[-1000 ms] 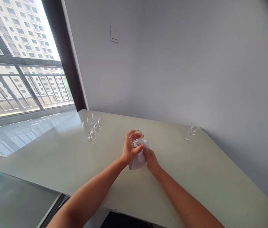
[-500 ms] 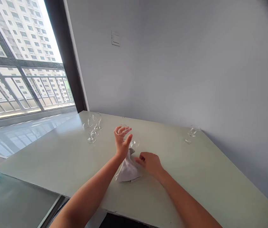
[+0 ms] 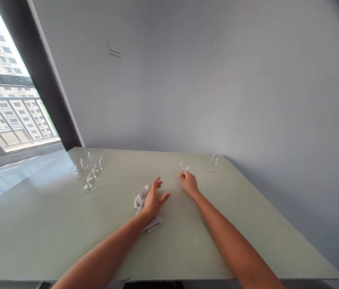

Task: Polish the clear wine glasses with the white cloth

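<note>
My right hand (image 3: 189, 184) is closed on the lower part of a stemmed glass (image 3: 185, 165), whose faint bowl rises above the fingers toward the back of the table. The glass's foot is hidden. Over a crumpled whitish cloth (image 3: 154, 224), my left hand (image 3: 154, 198) has its fingers apart and holds nothing. The cloth shows on both sides of that wrist. Another stemmed glass (image 3: 214, 158) stands upright at the back right, beyond my right hand.
Several clear stemmed glasses (image 3: 89, 186) stand close together at the left of the pale table (image 3: 232, 241). A grey wall (image 3: 217, 80) borders the back and right. A window with a railing (image 3: 13, 98) is at far left.
The view has turned right. The glass by my left hand is now in my right hand, farther back and right. My left hand has come down over the cloth, which lies flatter.
</note>
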Motion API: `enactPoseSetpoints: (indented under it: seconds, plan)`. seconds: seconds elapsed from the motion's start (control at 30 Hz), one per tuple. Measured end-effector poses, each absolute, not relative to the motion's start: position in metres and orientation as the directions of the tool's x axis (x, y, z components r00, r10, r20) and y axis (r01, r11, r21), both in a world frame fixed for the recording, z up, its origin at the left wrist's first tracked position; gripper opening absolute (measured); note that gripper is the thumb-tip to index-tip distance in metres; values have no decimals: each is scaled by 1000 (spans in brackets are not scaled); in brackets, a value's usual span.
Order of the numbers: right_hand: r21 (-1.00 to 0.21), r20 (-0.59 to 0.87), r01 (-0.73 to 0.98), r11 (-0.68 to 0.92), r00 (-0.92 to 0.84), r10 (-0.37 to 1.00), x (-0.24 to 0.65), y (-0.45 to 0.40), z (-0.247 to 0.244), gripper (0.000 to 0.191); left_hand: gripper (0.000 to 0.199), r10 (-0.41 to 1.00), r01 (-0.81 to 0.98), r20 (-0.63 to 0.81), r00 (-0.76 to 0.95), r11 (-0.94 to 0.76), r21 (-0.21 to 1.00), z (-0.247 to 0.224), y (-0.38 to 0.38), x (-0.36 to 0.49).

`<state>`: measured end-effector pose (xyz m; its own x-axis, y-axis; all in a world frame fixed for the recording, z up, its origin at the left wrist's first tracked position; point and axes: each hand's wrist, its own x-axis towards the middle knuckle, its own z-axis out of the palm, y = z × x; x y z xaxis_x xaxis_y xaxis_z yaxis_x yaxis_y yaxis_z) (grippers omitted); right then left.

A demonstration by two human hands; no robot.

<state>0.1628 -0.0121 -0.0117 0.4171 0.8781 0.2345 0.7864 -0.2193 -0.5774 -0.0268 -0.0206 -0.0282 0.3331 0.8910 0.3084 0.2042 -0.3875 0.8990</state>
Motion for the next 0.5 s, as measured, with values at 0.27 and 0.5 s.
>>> enactPoseSetpoints:
  seconds: [0.27, 0.5]
  plan:
    - [-629, 75, 611, -480, 663, 745, 282, 21, -21, 23, 37, 930, 214, 199, 310, -272, 938, -39, -14, -26]
    - [-655, -5, 530, -540, 711, 704, 304, 44, -33, 31, 33, 935, 209, 174, 309, -245, 947, -39, -15, -25]
